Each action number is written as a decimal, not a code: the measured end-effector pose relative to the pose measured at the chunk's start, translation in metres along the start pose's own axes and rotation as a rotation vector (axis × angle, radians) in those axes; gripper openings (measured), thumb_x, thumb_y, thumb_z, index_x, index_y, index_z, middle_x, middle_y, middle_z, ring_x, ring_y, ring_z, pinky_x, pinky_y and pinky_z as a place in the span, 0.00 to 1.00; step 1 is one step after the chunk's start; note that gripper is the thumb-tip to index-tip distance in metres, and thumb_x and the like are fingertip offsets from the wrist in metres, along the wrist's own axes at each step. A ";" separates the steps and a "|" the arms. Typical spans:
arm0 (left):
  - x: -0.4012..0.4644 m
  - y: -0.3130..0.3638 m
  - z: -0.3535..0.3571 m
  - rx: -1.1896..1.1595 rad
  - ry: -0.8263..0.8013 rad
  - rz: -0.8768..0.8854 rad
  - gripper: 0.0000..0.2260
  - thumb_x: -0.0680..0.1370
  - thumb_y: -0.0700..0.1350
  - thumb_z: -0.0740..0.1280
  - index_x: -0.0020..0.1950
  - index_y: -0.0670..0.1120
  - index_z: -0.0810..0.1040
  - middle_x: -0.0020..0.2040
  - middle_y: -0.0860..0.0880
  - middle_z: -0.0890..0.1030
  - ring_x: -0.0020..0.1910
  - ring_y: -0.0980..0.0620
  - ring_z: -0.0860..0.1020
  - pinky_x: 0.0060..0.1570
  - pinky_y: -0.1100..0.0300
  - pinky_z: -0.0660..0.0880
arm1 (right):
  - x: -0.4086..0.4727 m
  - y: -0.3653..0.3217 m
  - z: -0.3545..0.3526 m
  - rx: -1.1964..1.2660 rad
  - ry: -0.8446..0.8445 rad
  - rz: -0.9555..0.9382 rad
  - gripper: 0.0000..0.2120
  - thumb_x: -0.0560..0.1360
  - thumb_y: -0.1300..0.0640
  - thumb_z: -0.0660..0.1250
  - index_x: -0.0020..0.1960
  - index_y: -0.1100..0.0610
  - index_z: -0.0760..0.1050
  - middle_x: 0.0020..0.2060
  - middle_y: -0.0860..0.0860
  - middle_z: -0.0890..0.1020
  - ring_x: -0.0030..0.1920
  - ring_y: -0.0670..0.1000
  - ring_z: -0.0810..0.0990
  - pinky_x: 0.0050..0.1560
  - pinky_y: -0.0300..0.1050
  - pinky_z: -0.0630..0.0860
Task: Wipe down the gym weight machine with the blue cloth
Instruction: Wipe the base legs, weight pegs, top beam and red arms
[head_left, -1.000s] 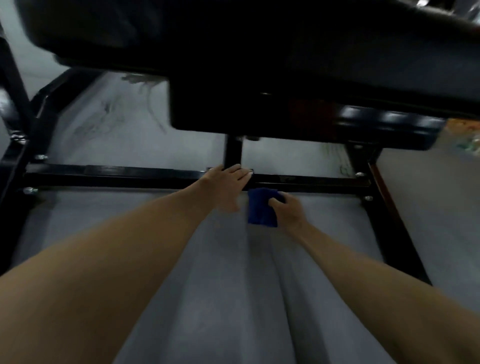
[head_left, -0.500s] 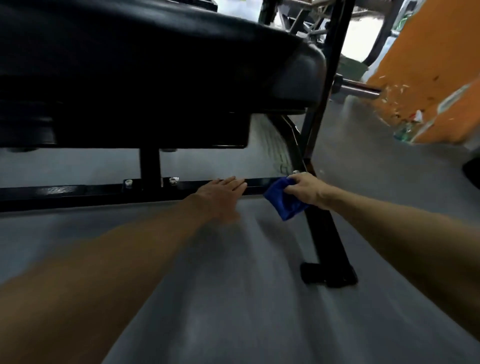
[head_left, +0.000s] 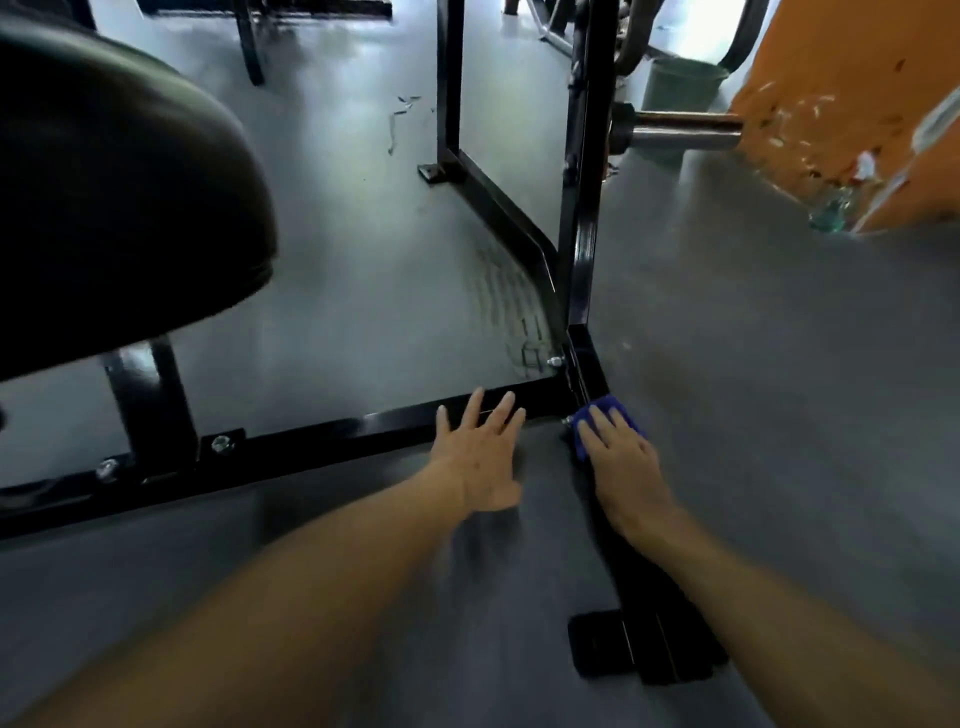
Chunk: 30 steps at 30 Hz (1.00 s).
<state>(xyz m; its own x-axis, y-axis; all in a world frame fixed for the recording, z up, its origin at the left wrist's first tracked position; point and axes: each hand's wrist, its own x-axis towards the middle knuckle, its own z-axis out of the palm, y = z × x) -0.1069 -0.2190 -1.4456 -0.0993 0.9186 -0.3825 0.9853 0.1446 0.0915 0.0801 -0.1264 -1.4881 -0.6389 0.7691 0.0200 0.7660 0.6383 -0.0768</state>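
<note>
Open floor (head_left: 779, 415) right of upright post (head_left: 582, 234) (seat pad (head_left: 104, 182) overhanging left)

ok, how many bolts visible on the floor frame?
3. One bolt and a second bolt sit beside the seat post; a third bolt is at the corner near the blue cloth. The hands may hide more.

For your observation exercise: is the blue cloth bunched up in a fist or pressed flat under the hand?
Pressed flat. The right hand lies on the blue cloth with straight fingers, pinning it to the frame corner.
</note>
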 end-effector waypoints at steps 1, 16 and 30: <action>0.010 0.000 0.000 0.035 -0.016 -0.030 0.46 0.77 0.61 0.65 0.83 0.52 0.38 0.82 0.53 0.33 0.80 0.40 0.32 0.72 0.25 0.44 | 0.008 -0.002 0.005 -0.008 0.019 -0.025 0.25 0.83 0.59 0.58 0.79 0.55 0.60 0.80 0.52 0.55 0.80 0.56 0.51 0.75 0.51 0.55; 0.029 -0.013 0.010 0.110 -0.163 -0.084 0.50 0.70 0.72 0.66 0.83 0.59 0.44 0.80 0.53 0.28 0.78 0.37 0.30 0.64 0.16 0.49 | 0.068 0.017 -0.010 0.342 -0.049 -0.039 0.22 0.72 0.74 0.63 0.66 0.65 0.76 0.70 0.60 0.73 0.76 0.62 0.63 0.74 0.53 0.58; -0.096 0.090 0.118 0.054 -0.291 0.299 0.47 0.74 0.66 0.68 0.81 0.62 0.38 0.82 0.55 0.34 0.79 0.39 0.31 0.69 0.20 0.45 | -0.128 -0.007 0.013 -0.449 -0.327 -0.478 0.05 0.62 0.54 0.78 0.33 0.53 0.83 0.33 0.53 0.81 0.42 0.56 0.80 0.63 0.53 0.75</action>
<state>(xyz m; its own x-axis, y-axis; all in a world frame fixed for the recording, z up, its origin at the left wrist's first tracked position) 0.0078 -0.3378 -1.5089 0.2279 0.7739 -0.5909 0.9714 -0.1392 0.1923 0.1559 -0.2301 -1.5026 -0.8458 0.3981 -0.3553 0.3087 0.9082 0.2827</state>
